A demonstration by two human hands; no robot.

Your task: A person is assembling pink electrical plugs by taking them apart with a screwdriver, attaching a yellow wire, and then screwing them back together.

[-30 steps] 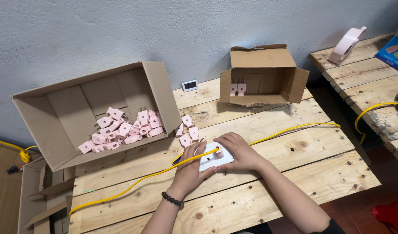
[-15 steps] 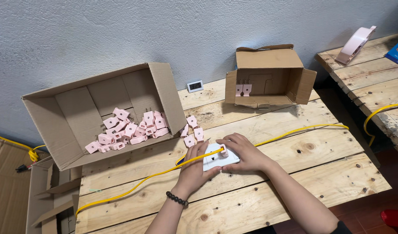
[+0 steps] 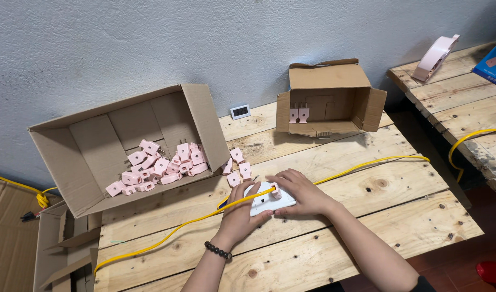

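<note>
The left hand [image 3: 241,212] and right hand [image 3: 301,192] curled their fingers around a white socket block [image 3: 270,200] on the wooden table [image 3: 367,216], a pink plug [image 3: 276,191] at the right fingertips, the yellow cable [image 3: 167,233] trailing leftward.

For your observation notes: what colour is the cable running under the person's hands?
Yellow; the cable shows best in the head view.

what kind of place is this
Probably a small workshop or assembly bench: a rough plank table, a big carton spilling many identical pink plugs, and both hands on a white socket block.
</note>
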